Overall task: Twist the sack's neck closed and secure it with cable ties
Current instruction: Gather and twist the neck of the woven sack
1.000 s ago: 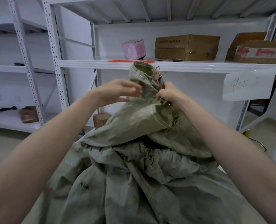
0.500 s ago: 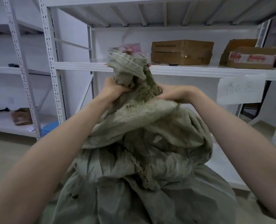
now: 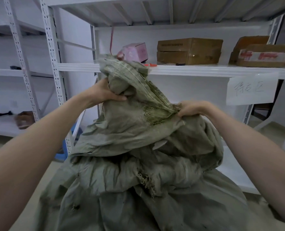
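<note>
1. the sack [image 3: 138, 180], worn grey-green woven cloth with small holes, stands right in front of the person and fills the lower middle of the view, before a white metal shelf rack [image 3: 205, 70].
2. its neck [image 3: 135, 90] is gathered and drawn upward, and the stitched hem slants down from upper left to lower right. the topmost fold reaches up across the front edge of the shelf board.
3. the left hand [image 3: 103, 92] grips the bunched cloth on the left side of the neck. its thumb lies across the front of the fabric, and its fingers are hidden behind it.
4. the right hand [image 3: 193, 108] sits lower and further right, fingers curled down and clutching the frayed end of the hem, where loose threads stick out.
5. a thin red strand [image 3: 111, 39] rises straight up from the top of the sack; what it is cannot be told.
6. on the shelf board, a pink box [image 3: 135, 51] stands just behind the sack's top, a brown carton [image 3: 189, 50] sits to its right, and a taped cardboard box [image 3: 261, 55] sits at the far right.
7. a thin red strip [image 3: 150, 65] and a small black object [image 3: 180, 64] lie on the board between the pink box and the carton.
8. a handwritten paper sign [image 3: 251, 88] hangs from the board's front edge on the right.
</note>
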